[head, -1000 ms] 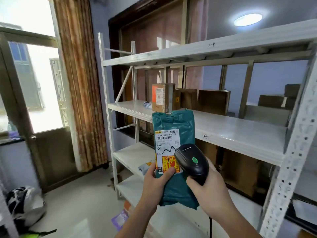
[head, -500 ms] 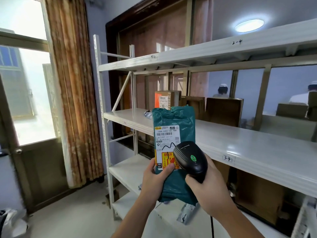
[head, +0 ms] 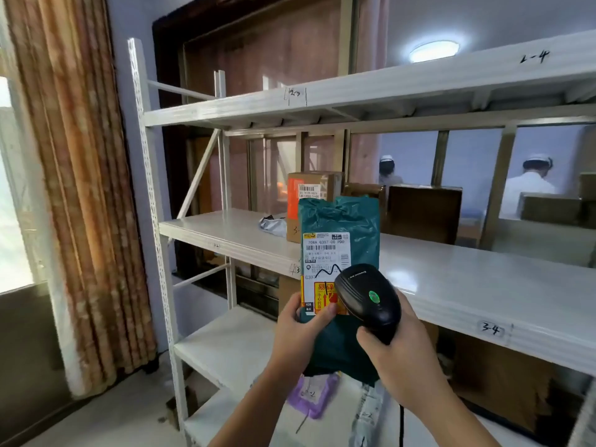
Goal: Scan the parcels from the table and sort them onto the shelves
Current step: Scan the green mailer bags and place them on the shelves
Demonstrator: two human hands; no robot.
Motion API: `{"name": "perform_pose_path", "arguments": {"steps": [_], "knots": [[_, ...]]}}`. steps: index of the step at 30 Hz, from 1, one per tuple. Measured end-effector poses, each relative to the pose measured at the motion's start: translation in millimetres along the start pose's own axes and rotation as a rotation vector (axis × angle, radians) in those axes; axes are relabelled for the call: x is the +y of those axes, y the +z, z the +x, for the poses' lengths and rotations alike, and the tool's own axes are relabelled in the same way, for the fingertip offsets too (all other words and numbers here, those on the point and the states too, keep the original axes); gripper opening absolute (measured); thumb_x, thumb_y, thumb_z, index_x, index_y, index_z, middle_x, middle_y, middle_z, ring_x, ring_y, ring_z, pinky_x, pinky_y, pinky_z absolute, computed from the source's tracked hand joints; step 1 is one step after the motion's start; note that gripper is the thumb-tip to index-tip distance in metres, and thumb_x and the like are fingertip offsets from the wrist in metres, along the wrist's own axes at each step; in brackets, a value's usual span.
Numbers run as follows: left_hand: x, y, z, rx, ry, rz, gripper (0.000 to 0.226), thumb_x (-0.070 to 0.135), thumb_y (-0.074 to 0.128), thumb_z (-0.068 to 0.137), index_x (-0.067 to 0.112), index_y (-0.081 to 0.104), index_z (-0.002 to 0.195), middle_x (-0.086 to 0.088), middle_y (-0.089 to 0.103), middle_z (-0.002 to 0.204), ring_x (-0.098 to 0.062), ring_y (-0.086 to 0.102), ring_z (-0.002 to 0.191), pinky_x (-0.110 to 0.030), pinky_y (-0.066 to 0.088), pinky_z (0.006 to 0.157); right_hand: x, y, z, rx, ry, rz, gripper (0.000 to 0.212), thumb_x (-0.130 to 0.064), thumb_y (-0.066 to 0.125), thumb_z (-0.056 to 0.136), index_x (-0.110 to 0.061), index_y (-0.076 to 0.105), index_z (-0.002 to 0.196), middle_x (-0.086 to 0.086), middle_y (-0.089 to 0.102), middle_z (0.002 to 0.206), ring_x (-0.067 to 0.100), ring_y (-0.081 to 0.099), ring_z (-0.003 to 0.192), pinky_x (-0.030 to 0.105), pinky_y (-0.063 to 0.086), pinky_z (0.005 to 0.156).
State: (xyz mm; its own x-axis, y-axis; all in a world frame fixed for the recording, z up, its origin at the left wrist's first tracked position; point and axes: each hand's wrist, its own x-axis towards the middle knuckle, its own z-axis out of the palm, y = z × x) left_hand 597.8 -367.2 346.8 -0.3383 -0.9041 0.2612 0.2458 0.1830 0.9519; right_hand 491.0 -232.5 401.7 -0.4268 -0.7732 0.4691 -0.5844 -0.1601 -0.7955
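Shelving has drawn nearer at frame centre. Left hand (head: 298, 330) grasps soft teal parcel (head: 338, 227) low; right hand (head: 403, 353) grasps scanner (head: 367, 295). Fragile sticker: support underneath.

Orange curtain (head: 74, 188) on my left by bright window (head: 9, 188); round ceiling lamp (head: 433, 50) lit; pale floor (head: 113, 414) w/ blue-grey walls (head: 451, 14).

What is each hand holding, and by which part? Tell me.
Left hand grips the green parcel at its lower part, thumb on the label. Right hand holds the black scanner by its handle.
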Motion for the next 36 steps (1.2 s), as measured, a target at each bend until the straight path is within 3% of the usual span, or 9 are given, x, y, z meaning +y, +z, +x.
{"name": "perform_pose_path", "arguments": {"steps": [7,11,16,19,23,25,29,33,36], "knots": [[1.3,-10.3,58.7,-0.123,-0.001,-0.028,0.030,0.016,0.079,0.090,0.018,0.070,0.118,0.004,0.081,0.099,-0.010,0.078,0.087,-0.019,0.059,0.071,-1.0,19.8,42.5,0.058,0.025,-0.040,0.070,-0.004,0.071,0.085,-0.046,0.044,0.134,-0.031,0.057,0.117,-0.025,0.048,0.108,-0.004,0.037,0.080],[3.6,-1.8,97.0,-0.141,0.032,-0.008,0.032,0.028,0.082,0.087,0.029,0.070,0.116,0.009,0.080,0.103,-0.007,0.077,0.088,-0.025,0.061,0.076,2.7,22.5,73.3,0.103,0.006,-0.054,0.068,-0.005,0.071,0.085,-0.043,0.045,0.134,-0.030,0.058,0.117,-0.020,0.050,0.109,0.005,0.040,0.091],[7.2,8.2,138.3,-0.182,0.092,-0.033,0.046,0.040,0.083,0.080,0.027,0.071,0.122,0.007,0.080,0.111,-0.014,0.077,0.102,-0.038,0.059,0.091,10.6,21.8,108.2,0.149,-0.032,-0.066,0.070,-0.004,0.071,0.084,-0.045,0.042,0.133,-0.034,0.056,0.115,-0.025,0.049,0.104,-0.001,0.039,0.085],[9.0,14.7,160.3,-0.191,0.105,-0.029,0.038,0.039,0.082,0.084,0.030,0.071,0.119,0.010,0.079,0.111,-0.008,0.076,0.101,-0.036,0.059,0.093,14.2,20.6,125.9,0.178,-0.041,-0.071,0.065,-0.004,0.071,0.084,-0.041,0.047,0.131,-0.028,0.061,0.109,-0.017,0.055,0.101,0.005,0.047,0.085],[12.4,26.1,190.9,-0.204,0.110,0.001,0.030,0.043,0.081,0.086,0.036,0.071,0.114,0.025,0.077,0.106,-0.003,0.071,0.106,-0.033,0.054,0.099,15.7,19.8,151.7,0.196,-0.027,-0.099,0.060,-0.004,0.070,0.086,-0.031,0.051,0.136,-0.019,0.063,0.110,-0.004,0.058,0.106,0.001,0.041,0.080],[16.1,32.2,208.4,-0.204,0.108,-0.005,0.023,0.044,0.081,0.086,0.040,0.072,0.107,0.030,0.075,0.103,-0.002,0.068,0.109,-0.030,0.052,0.099,14.9,19.7,166.2,0.207,-0.008,-0.104,0.058,-0.006,0.069,0.087,-0.029,0.051,0.137,-0.014,0.064,0.107,0.010,0.060,0.107,0.008,0.042,0.081],[21.3,42.2,244.5,-0.250,0.095,-0.035,0.018,0.037,0.081,0.088,0.034,0.074,0.105,0.019,0.079,0.099,0.000,0.073,0.094,-0.016,0.057,0.078,17.4,22.8,194.5,0.244,0.029,-0.119,0.056,-0.007,0.069,0.088,-0.032,0.052,0.135,-0.015,0.060,0.095,0.008,0.056,0.088,0.012,0.042,0.070],[19.0,50.2,274.4,-0.250,0.079,-0.047,0.041,0.038,0.085,0.084,0.025,0.064,0.117,0.006,0.077,0.107,-0.008,0.074,0.097,-0.020,0.058,0.076,30.4,32.7,213.4,0.315,0.131,-0.122,0.034,-0.008,0.068,0.088,-0.023,0.060,0.117,-0.012,0.058,0.083,0.014,0.058,0.086,0.018,0.040,0.066],[7.8,57.2,293.9,-0.206,0.001,-0.053,0.067,0.056,0.091,0.070,0.024,0.051,0.113,-0.001,0.071,0.110,-0.016,0.072,0.100,-0.036,0.061,0.087,44.2,45.0,217.5,0.316,0.213,-0.107,0.031,-0.007,0.068,0.087,-0.022,0.062,0.114,-0.008,0.063,0.085,0.009,0.061,0.086,0.019,0.043,0.066]]}}
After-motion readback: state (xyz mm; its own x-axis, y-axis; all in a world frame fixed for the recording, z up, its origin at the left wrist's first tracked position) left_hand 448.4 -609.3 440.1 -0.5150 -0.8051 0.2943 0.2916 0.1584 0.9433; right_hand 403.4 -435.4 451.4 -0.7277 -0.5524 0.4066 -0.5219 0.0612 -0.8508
